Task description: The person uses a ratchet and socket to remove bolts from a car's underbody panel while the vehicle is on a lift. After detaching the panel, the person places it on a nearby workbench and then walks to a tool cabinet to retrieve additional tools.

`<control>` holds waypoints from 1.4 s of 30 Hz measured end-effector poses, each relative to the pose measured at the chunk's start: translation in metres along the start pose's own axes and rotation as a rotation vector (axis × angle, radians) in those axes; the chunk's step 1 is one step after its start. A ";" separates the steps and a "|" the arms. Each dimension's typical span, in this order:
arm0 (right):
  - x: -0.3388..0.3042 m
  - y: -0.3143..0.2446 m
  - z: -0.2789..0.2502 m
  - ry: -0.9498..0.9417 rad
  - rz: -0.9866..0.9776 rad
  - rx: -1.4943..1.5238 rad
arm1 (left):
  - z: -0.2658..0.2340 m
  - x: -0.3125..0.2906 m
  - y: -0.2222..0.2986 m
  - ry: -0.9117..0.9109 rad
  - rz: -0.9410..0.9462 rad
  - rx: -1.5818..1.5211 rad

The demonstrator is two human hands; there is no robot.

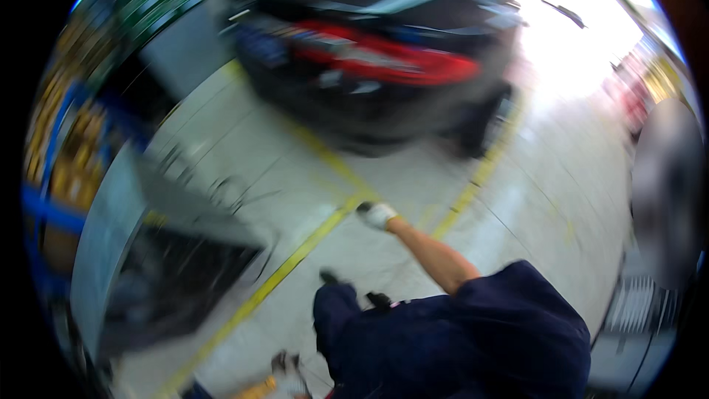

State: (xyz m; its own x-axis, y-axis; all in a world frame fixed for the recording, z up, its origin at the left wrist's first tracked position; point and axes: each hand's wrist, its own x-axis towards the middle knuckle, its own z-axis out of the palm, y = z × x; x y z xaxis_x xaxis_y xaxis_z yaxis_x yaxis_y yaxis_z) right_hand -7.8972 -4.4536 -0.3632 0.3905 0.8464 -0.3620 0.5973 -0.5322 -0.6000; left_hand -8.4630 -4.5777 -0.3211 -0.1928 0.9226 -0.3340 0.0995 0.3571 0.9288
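A: As your gloved left hand (289,380) sits blurred at the lower edge, its finger state cannot be told.

B: Farther out, your right hand (378,215) hangs over the yellow floor line (295,257), grip unreadable; the dark car (369,52) stands beyond.

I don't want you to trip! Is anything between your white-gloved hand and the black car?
Nothing visible. Between the right hand and the black car lies only pale floor with yellow lines, though the picture is blurred.
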 end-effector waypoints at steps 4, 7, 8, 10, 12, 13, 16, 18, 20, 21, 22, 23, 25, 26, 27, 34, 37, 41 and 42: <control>0.097 -0.170 -0.058 -0.191 -0.182 0.130 | 0.141 0.116 0.145 -0.226 0.088 0.220; 0.143 -0.197 -0.071 -0.141 -0.277 0.012 | 0.218 0.231 0.206 -0.385 0.232 0.544; 0.147 -0.202 -0.069 -0.118 -0.281 -0.025 | 0.236 0.254 0.260 -0.432 0.331 0.648; 0.203 -0.182 -0.089 -0.146 -0.249 -0.032 | 0.319 0.329 0.309 -0.499 0.454 0.599; 0.237 -0.172 -0.095 -0.161 -0.078 0.020 | 0.367 0.396 0.363 -0.572 0.429 0.546; 0.266 -0.167 -0.096 -0.148 -0.016 0.017 | 0.391 0.438 0.378 -0.573 0.456 0.568; 0.367 -0.169 -0.098 -0.063 -0.052 -0.048 | 0.450 0.558 0.405 -0.520 0.644 0.679; 0.439 -0.185 -0.105 -0.065 -0.033 -0.022 | 0.474 0.612 0.420 -0.482 0.616 0.707; 0.523 -0.239 -0.104 -0.139 -0.056 -0.034 | 0.479 0.669 0.435 -0.443 0.466 0.729; 0.566 -0.284 -0.111 -0.188 -0.078 -0.027 | 0.470 0.689 0.443 -0.434 0.347 0.727; 0.614 -0.319 -0.112 -0.206 -0.126 -0.021 | 0.462 0.714 0.442 -0.372 0.433 0.755; 0.658 -0.351 -0.115 -0.229 -0.169 -0.028 | 0.454 0.737 0.441 -0.312 0.507 0.769; 0.741 -0.423 -0.127 -0.308 -0.198 0.022 | 0.448 0.775 0.461 -0.158 0.314 0.831; 0.779 -0.450 -0.129 -0.307 -0.240 0.014 | 0.445 0.795 0.470 -0.103 0.255 0.815; 0.820 -0.471 -0.133 -0.303 -0.279 0.005 | 0.448 0.819 0.475 -0.052 0.198 0.797; 1.034 -0.523 -0.156 -0.288 -0.176 -0.033 | 0.521 1.069 0.513 -0.102 0.036 0.446; 1.104 -0.529 -0.185 -0.192 -0.064 0.029 | 0.622 1.206 0.629 -0.236 0.208 0.462; 1.203 -0.565 -0.220 -0.070 0.038 0.176 | 0.740 1.359 0.764 -0.469 0.466 0.703; 1.238 -0.565 -0.221 -0.033 0.044 0.203 | 0.769 1.396 0.783 -0.470 0.562 0.810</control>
State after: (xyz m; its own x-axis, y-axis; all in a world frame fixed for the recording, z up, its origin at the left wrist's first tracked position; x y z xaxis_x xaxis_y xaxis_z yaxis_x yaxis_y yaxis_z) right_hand -7.5966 -3.1087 -0.3150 0.3880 0.8245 -0.4120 0.4259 -0.5568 -0.7132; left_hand -7.9040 -2.8979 -0.1833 0.4558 0.8862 -0.0834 0.7034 -0.3012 0.6439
